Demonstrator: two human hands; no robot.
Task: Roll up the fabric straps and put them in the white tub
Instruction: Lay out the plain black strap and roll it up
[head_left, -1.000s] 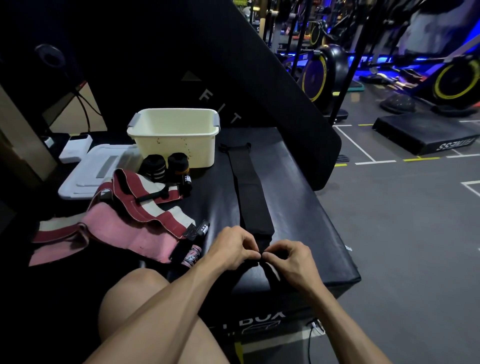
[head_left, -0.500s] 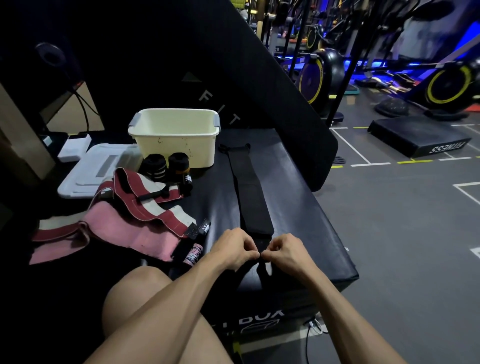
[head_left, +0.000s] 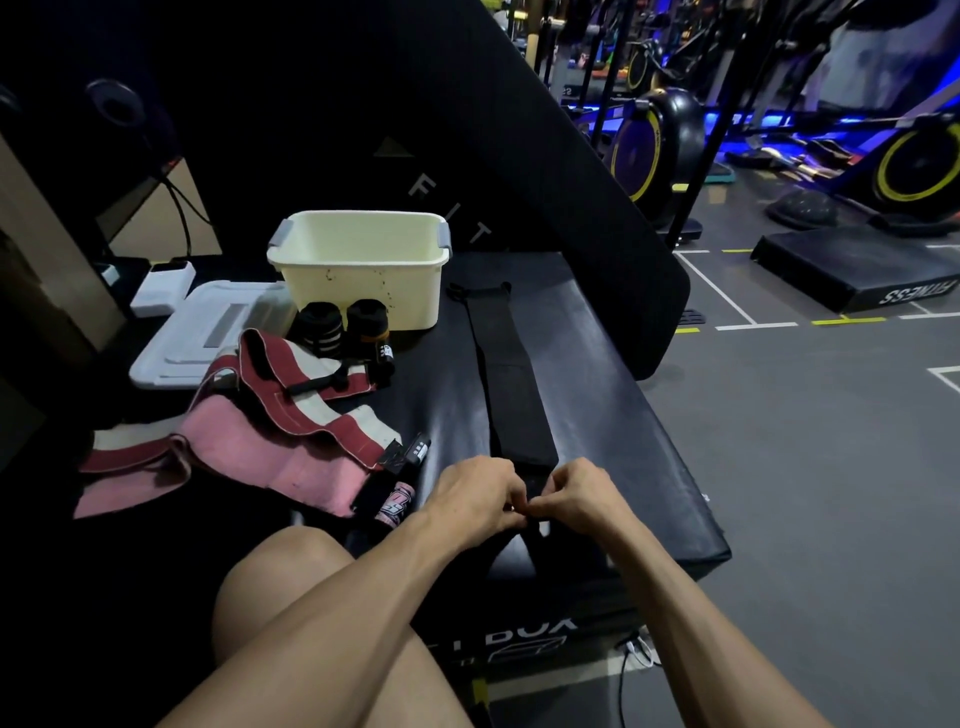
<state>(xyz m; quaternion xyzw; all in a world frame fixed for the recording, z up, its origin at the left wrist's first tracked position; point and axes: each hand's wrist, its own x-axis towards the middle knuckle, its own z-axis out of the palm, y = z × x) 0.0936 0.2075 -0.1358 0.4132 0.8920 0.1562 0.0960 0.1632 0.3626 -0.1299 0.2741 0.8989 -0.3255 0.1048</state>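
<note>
A long black fabric strap lies flat along the black padded box, running from beside the white tub toward me. My left hand and my right hand meet at its near end, fingers curled and pinching the strap's end between them. Two rolled black straps stand in front of the tub. A loose red, white and pink strap lies heaped to the left, with a small pink-printed strap at its near edge.
A white lid and a small white block lie left of the tub. A tall black pad leans behind the box. My bare knee is below the hands. Grey gym floor and exercise bikes lie to the right.
My hands have stayed at the strap's near end, drawing slightly closer together with the fingers curling more tightly. The strap, tub and other straps have not moved.
</note>
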